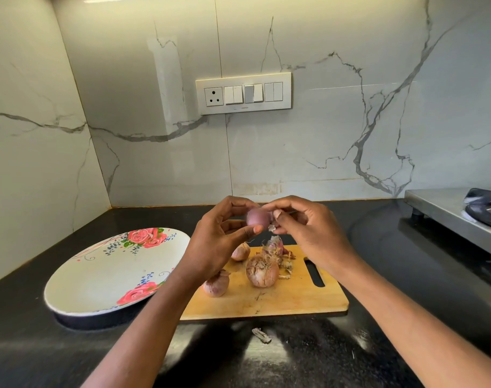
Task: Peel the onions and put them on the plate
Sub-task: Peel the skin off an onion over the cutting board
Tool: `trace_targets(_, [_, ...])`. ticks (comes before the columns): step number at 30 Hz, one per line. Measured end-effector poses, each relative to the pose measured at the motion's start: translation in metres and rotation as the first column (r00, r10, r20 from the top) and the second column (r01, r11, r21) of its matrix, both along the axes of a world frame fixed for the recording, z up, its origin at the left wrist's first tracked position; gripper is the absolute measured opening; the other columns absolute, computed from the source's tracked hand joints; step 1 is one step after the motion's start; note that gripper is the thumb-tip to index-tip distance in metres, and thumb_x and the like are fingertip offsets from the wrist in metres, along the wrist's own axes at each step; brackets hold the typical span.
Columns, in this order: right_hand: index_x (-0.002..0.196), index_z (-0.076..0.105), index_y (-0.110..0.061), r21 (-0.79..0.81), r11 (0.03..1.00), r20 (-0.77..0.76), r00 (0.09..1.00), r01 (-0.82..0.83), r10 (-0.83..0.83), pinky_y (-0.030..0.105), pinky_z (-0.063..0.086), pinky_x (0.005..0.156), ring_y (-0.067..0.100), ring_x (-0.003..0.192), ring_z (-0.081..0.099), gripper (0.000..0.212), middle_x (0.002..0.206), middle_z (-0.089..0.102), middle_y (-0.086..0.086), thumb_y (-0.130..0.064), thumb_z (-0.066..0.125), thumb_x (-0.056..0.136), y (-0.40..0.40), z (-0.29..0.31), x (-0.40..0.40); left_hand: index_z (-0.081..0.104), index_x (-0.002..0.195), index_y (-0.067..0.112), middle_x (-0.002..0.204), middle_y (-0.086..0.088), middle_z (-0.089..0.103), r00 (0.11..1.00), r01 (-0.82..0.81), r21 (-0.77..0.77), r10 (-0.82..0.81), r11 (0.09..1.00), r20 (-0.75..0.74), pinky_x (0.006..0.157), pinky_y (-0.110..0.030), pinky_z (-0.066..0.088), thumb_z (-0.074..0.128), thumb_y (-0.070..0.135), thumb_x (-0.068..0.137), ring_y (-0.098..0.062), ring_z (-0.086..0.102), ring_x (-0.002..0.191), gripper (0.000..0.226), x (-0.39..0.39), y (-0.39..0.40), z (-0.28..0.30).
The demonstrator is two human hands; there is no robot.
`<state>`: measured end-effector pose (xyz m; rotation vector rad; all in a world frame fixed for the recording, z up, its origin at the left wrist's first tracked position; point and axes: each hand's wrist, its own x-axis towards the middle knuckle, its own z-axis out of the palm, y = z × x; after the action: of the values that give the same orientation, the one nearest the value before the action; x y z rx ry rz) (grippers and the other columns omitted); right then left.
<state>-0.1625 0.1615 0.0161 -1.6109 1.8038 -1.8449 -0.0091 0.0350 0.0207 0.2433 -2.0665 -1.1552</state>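
My left hand (220, 239) holds a small, smooth purple onion (256, 217) between thumb and fingers, above the wooden cutting board (294, 295). My right hand (303, 228) pinches a scrap of skin (271, 227) at the onion's right side. On the board lie three unpeeled onions: a large one (262, 271), a small one (241, 252) and one at the left edge (216, 284). Loose peels (277, 247) are heaped behind the large onion. A white plate with pink roses (112, 270) sits to the left of the board, with nothing on it.
The black countertop (392, 275) carries a stray bit of peel (261, 335) in front of the board. A steel gas stove (462, 214) stands at the right edge. Marble walls close the back and left, with a switch panel (243, 93) on the back wall.
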Motion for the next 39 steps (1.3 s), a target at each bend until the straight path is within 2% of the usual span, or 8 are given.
trace_targets(10, [0.098, 0.073, -0.015, -0.044, 0.998, 0.241, 0.97, 0.049, -0.037, 0.031, 0.061, 0.08, 0.017, 0.083, 0.076, 0.013, 0.089, 0.078, 0.002, -0.005, 0.072, 0.091, 0.0, 0.001, -0.009, 0.064, 0.113, 0.015, 0.114, 0.007, 0.073, 0.996, 0.067, 0.071, -0.062, 0.995, -0.07, 0.087, -0.025, 0.058, 0.074, 0.024, 0.081, -0.012, 0.069, 0.109, 0.035, 0.002, 0.004, 0.004])
trace_targets(15, [0.101, 0.074, -0.019, 0.192, 0.978, 0.043, 0.995, 0.078, -0.088, 0.025, 0.06, 0.075, 0.013, 0.079, 0.075, 0.01, 0.086, 0.078, -0.004, -0.013, 0.071, 0.094, 0.005, -0.004, -0.018, 0.062, 0.11, 0.014, 0.113, 0.003, 0.074, 0.996, 0.052, 0.12, -0.042, 0.991, -0.082, 0.083, -0.025, 0.059, 0.076, 0.023, 0.078, -0.011, 0.071, 0.106, 0.037, 0.002, 0.0, 0.003])
trace_targets(19, [0.099, 0.079, -0.026, 0.337, 0.918, -0.299, 0.948, 0.209, -0.106, 0.02, 0.052, 0.078, 0.002, 0.087, 0.068, 0.011, 0.092, 0.075, -0.013, -0.029, 0.07, 0.095, 0.004, -0.008, -0.011, 0.062, 0.109, 0.021, 0.116, 0.004, 0.072, 0.999, 0.022, 0.078, -0.02, 0.997, -0.032, 0.089, -0.03, 0.06, 0.078, 0.019, 0.082, -0.012, 0.071, 0.107, 0.032, -0.001, -0.001, -0.001])
trace_targets(21, [0.102, 0.078, -0.026, 0.293, 0.93, -0.283, 0.949, 0.222, -0.137, 0.02, 0.052, 0.079, 0.002, 0.087, 0.068, 0.014, 0.095, 0.073, -0.012, -0.033, 0.068, 0.096, 0.005, -0.005, -0.008, 0.063, 0.109, 0.024, 0.114, 0.007, 0.072, 1.0, 0.001, 0.052, 0.0, 0.999, -0.019, 0.091, -0.033, 0.06, 0.078, 0.025, 0.08, -0.012, 0.07, 0.107, 0.033, -0.001, -0.002, -0.001])
trace_targets(24, [0.109, 0.074, -0.023, 0.2, 0.98, 0.084, 0.996, 0.006, -0.023, 0.028, 0.061, 0.08, 0.011, 0.085, 0.074, 0.022, 0.096, 0.076, -0.002, -0.037, 0.066, 0.095, 0.006, 0.003, -0.004, 0.064, 0.109, 0.024, 0.112, 0.007, 0.073, 0.999, -0.041, 0.021, 0.042, 0.999, -0.03, 0.095, -0.04, 0.059, 0.079, 0.03, 0.077, -0.013, 0.07, 0.106, 0.036, -0.001, -0.002, -0.001])
trace_targets(26, [0.109, 0.073, -0.019, 0.147, 0.987, 0.197, 0.98, -0.07, 0.04, 0.034, 0.063, 0.08, 0.016, 0.087, 0.075, 0.022, 0.097, 0.077, 0.003, -0.034, 0.068, 0.094, 0.004, 0.006, 0.0, 0.064, 0.108, 0.024, 0.111, 0.005, 0.073, 0.998, -0.053, 0.008, 0.054, 0.999, -0.037, 0.094, -0.044, 0.059, 0.081, 0.024, 0.08, -0.015, 0.071, 0.105, 0.033, -0.001, -0.003, -0.003])
trace_targets(34, [0.102, 0.076, -0.017, 0.049, 0.998, 0.078, 0.996, 0.039, -0.043, 0.034, 0.063, 0.079, 0.013, 0.086, 0.075, 0.011, 0.092, 0.078, -0.001, -0.02, 0.074, 0.091, 0.0, -0.002, 0.005, 0.069, 0.115, 0.026, 0.115, 0.013, 0.071, 0.997, -0.071, -0.158, 0.074, 0.985, 0.01, 0.086, -0.038, 0.061, 0.083, 0.021, 0.08, -0.01, 0.072, 0.097, 0.038, -0.002, 0.004, -0.004])
trace_targets(39, [0.093, 0.077, -0.018, -0.009, 0.985, -0.061, 0.984, 0.17, -0.17, 0.012, 0.051, 0.063, 0.001, 0.075, 0.07, 0.005, 0.081, 0.075, -0.01, -0.015, 0.076, 0.089, -0.002, -0.005, 0.012, 0.069, 0.104, 0.027, 0.112, 0.009, 0.072, 0.995, -0.094, -0.163, 0.098, 0.982, 0.02, 0.084, -0.04, 0.062, 0.083, 0.028, 0.075, -0.011, 0.073, 0.094, 0.032, -0.003, 0.002, -0.005])
